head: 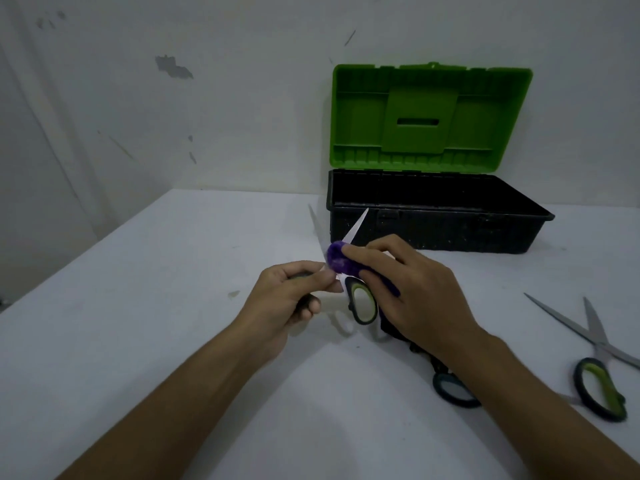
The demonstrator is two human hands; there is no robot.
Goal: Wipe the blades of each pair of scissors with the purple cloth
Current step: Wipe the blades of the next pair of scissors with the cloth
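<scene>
The left hand (289, 294) is curling its fingers around one handle of an open pair of scissors with silver blades and black-and-green loop handles (362, 303), holding it up above the white table (173, 306). The blades are spreading apart in a V, their tips pointing away from the person toward the toolbox. The right hand (412, 289) is gripping a small fuzzy purple cloth (337, 259), wadded around its fingertips, and pressing it against the blades just above the pivot, where the two blades meet. The second handle loop (the green-lined one) is hanging free between the two hands.

A second pair of scissors with grey blades and a black-and-green handle (595, 358) is lying open on the table at the far right, well apart from the hands. A third pair of scissors with a dark handle loop (453, 389) is lying partly hidden under the right forearm; only that loop is showing clearly.

Behind the hands, a black plastic toolbox with a raised green lid (429, 213) is standing open on the table against the pale, scuffed wall (173, 98).
</scene>
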